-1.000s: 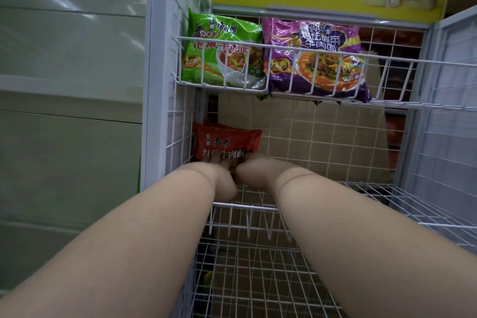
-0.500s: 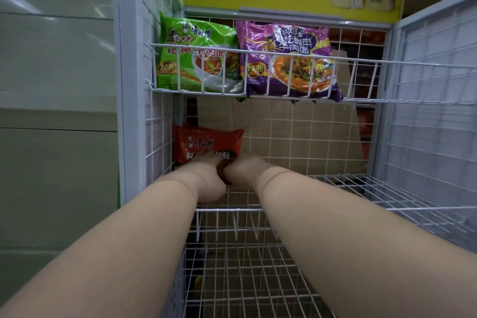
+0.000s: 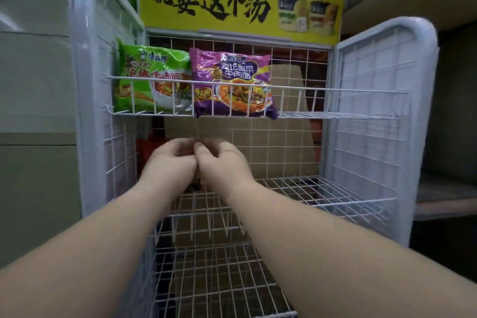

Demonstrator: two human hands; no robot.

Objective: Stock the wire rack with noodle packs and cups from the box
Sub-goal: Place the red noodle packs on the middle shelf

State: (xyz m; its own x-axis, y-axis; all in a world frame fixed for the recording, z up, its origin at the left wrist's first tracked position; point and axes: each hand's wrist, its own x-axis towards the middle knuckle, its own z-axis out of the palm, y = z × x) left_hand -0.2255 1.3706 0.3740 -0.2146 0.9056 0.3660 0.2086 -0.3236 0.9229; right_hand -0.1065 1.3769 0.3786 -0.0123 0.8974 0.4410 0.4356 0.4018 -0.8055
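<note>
The white wire rack (image 3: 371, 100) stands in front of me. On its top shelf a green noodle pack (image 3: 152, 77) and a purple noodle pack (image 3: 232, 82) stand upright side by side at the left. A red noodle pack (image 3: 143, 147) stands at the left end of the middle shelf (image 3: 312, 188), mostly hidden behind my hands. My left hand (image 3: 167, 162) and my right hand (image 3: 223, 164) are pressed together in front of it. Their fingers curl onto the pack, and red shows between them. The box is not in view.
A yellow sign (image 3: 232, 2) with black characters tops the rack. Brown cardboard (image 3: 284, 142) shows behind the back grid. The lower shelf (image 3: 219, 279) lies below my forearms. A pale wall (image 3: 36, 85) is at the left and dark shelving (image 3: 449, 137) at the right.
The view has tilted up and pulled back, so the rack's top corners now show. My hands have risen in front of the red pack and cover most of it.
</note>
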